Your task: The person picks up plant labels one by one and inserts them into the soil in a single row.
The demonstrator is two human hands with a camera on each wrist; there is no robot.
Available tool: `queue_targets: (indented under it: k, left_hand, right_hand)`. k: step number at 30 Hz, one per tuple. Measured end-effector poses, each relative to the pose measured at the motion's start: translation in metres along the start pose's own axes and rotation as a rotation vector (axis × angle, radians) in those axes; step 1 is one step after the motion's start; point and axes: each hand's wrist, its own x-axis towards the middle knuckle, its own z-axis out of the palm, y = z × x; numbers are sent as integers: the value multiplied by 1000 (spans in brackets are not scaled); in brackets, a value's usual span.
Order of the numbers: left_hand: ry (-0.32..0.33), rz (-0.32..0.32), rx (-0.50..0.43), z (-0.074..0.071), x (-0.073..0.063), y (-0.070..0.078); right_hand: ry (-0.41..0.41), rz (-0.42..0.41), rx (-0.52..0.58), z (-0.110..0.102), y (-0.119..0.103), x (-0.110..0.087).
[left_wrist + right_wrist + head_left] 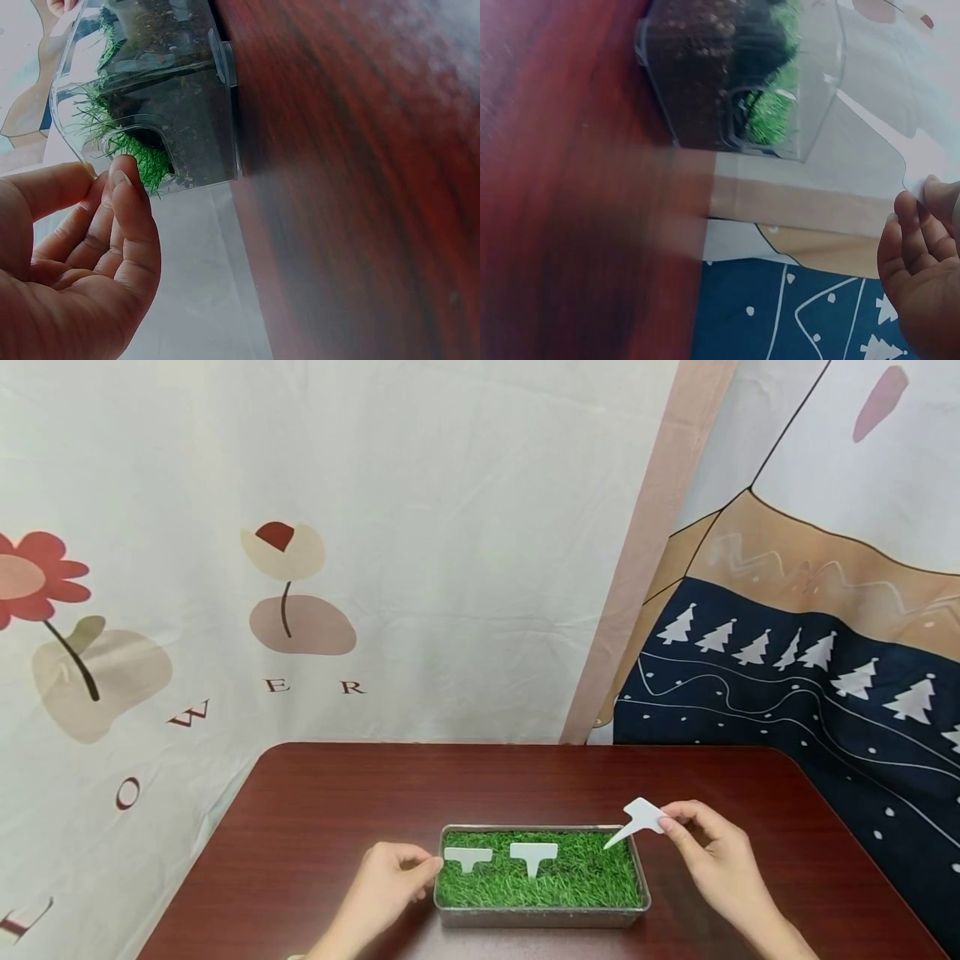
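A clear plastic box (540, 920) holds dark soil with green grass (577, 881) on top. Two white T-shaped plant labels stand in the grass, the left label (468, 857) near the left wall and the middle label (533, 855) further right. My right hand (716, 860) pinches a third plant label (642, 817) by one end of its head, above the box's right side. Its pointed stem slants down to the left over the grass. At the box's left end, my left hand (393, 881) pinches the rim between thumb and fingers, as the left wrist view (97, 247) shows.
The box stands on a dark red-brown wooden table (337, 802). Behind the table hangs a pale curtain (465, 568) printed with flowers and letters. To the right, a dark blue cloth (750, 693) with white trees hangs beside the table.
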Motion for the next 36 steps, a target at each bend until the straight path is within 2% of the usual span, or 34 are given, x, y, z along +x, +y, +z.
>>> queue_targets:
  k: [10, 19, 29, 36]
  left_hand:
    - [9, -3, -1, 1, 1, 0]
    - [8, -2, -6, 2, 1, -3]
    - [7, 3, -7, 2, 1, -2]
    - [9, 2, -5, 2, 0, -2]
  right_hand:
    - [-42, -70, -13, 10, 4, -11]
    - [-104, -101, -33, 15, 6, -15]
    - [-118, -230, -32, 16, 9, -13]
    - [-165, -323, -46, 14, 9, -10]
